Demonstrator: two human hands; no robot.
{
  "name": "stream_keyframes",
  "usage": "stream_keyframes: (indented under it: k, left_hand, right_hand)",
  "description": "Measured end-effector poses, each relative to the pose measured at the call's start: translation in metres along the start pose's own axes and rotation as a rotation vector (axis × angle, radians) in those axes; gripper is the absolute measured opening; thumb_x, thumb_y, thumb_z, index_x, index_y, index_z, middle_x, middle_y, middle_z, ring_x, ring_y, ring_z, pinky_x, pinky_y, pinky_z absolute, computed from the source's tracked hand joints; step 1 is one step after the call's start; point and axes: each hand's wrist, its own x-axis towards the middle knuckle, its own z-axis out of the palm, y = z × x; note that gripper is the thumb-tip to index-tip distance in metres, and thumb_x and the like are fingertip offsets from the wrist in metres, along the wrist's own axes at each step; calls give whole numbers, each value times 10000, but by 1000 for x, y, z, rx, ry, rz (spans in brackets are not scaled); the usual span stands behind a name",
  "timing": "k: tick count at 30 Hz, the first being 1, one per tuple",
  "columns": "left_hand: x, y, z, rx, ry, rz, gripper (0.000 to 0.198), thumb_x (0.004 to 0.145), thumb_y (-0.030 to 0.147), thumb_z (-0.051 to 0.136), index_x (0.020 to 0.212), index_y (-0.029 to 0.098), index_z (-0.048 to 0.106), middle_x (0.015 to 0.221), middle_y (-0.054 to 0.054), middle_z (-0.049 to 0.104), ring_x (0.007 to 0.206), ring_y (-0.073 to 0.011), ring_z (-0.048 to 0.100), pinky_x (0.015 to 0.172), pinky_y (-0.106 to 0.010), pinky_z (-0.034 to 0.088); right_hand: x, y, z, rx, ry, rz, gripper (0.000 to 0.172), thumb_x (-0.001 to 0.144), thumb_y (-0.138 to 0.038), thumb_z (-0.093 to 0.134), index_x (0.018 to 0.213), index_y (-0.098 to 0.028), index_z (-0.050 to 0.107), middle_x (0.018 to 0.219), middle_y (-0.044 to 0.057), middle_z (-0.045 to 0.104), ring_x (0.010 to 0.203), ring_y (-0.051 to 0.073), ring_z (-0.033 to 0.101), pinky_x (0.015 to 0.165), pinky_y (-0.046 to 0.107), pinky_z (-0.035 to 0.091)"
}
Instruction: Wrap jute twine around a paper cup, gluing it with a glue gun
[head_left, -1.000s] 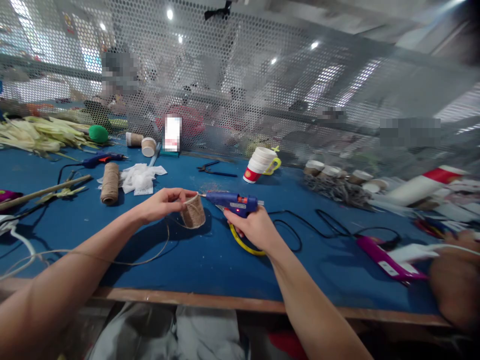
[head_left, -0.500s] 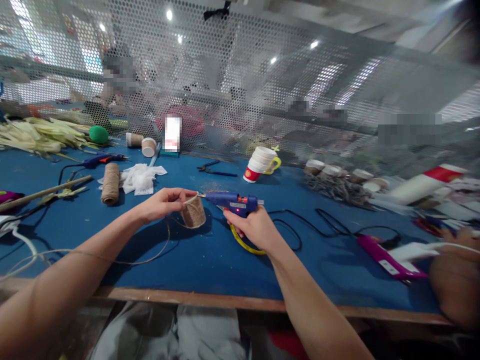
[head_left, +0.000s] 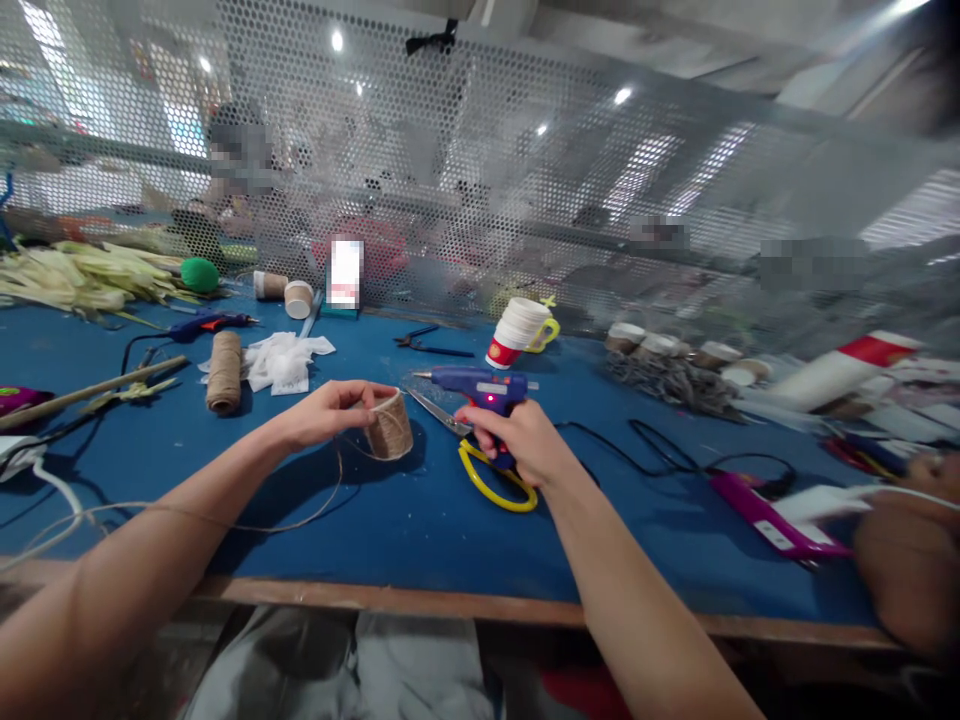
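A paper cup wrapped in brown twine (head_left: 389, 428) is pinched at its rim by my left hand (head_left: 339, 408), whose fingers are closed on it. A loose strand of twine (head_left: 339, 480) trails from the cup across the table and over my left forearm. My right hand (head_left: 517, 438) is wrapped round the grip of a blue hot glue gun (head_left: 480, 386) with a lit red light. The gun's nozzle points left, a short way above and right of the cup, not touching it. Scissors with yellow handles (head_left: 491, 492) lie below the gun, partly hidden by my right hand.
A twine spool (head_left: 224, 374), white cloth (head_left: 286, 362), pliers (head_left: 431, 344) and stacked paper cups (head_left: 517, 330) lie beyond my hands. Another glue gun (head_left: 206, 323) is at left. At right are a purple power strip (head_left: 776, 515), black cable and another person's arm (head_left: 911, 560).
My right hand has drawn the glue gun back and up, so its nozzle has left the cup's rim. More of the scissors now shows. My left hand has barely moved.
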Motion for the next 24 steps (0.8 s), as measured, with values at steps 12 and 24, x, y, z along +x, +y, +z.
stream_keyframes:
  k: [12, 24]
  left_hand:
    - [0, -1, 0, -3, -15, 19, 194, 700, 240, 614, 630, 129, 472, 1271, -159, 481, 1160, -268, 448, 913, -382, 353]
    - [1, 0, 1, 5, -15, 28, 188, 692, 235, 611, 633, 129, 468, 1268, -181, 478, 1167, -283, 440, 904, -379, 350]
  right_hand:
    - [70, 26, -36, -219, 290, 232, 331, 773, -300, 577, 502, -154, 457, 378, -24, 449, 335, 64, 408, 359, 195, 381]
    - [82, 27, -38, -821, 415, 237, 316, 702, -362, 623, 486, -148, 534, 609, 174, 604, 849, 327, 599, 692, 380, 430]
